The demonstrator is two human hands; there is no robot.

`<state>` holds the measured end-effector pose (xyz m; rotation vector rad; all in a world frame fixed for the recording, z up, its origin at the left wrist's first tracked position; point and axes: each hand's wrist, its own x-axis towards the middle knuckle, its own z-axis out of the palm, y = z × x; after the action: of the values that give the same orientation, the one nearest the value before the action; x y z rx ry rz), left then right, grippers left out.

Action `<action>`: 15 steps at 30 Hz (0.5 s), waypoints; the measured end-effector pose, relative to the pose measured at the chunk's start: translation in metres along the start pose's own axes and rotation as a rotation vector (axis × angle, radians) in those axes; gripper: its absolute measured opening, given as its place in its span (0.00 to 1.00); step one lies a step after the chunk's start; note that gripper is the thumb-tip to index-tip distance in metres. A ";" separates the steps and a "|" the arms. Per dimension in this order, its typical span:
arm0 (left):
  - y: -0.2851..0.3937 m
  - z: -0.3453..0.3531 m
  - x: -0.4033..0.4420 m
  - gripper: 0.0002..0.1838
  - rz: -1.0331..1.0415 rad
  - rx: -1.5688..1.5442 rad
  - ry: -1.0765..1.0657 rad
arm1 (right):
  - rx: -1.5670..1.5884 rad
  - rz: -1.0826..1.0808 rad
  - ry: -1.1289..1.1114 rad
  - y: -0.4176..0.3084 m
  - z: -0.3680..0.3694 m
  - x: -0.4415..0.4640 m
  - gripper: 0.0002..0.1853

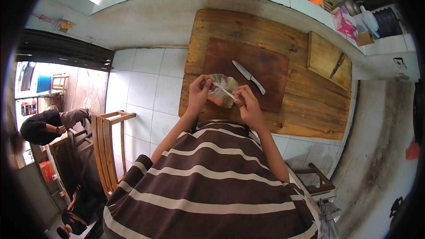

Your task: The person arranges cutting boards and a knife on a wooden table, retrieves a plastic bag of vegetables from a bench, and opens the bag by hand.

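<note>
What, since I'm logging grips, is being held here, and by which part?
A clear plastic bag, by its bunched top: the left hand and the right hand each pinch part of it. Exact fingertip contact is too small to tell.

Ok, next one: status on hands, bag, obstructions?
Left hand and right hand both pinching the clear plastic bag. Something orange and greenish inside, unidentifiable. Knife on the dark board close to right hand, not blocking.
</note>
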<state>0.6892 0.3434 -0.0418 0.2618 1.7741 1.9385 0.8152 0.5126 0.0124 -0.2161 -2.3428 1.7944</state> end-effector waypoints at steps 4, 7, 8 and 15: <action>0.011 0.004 0.005 0.06 0.041 0.057 -0.021 | 0.327 0.092 -0.005 0.013 0.005 -0.003 0.04; 0.017 0.004 0.008 0.06 0.096 0.177 -0.129 | 0.160 0.153 -0.040 0.020 -0.001 0.004 0.05; 0.014 0.004 0.008 0.07 0.080 0.165 -0.158 | 0.069 0.204 -0.025 0.019 -0.001 0.006 0.06; 0.011 0.012 0.007 0.07 0.035 0.069 -0.177 | -0.448 -0.101 0.057 0.009 0.007 0.030 0.10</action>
<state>0.6860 0.3572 -0.0307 0.4766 1.7327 1.8189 0.7843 0.5153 0.0034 -0.1991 -2.6298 1.1838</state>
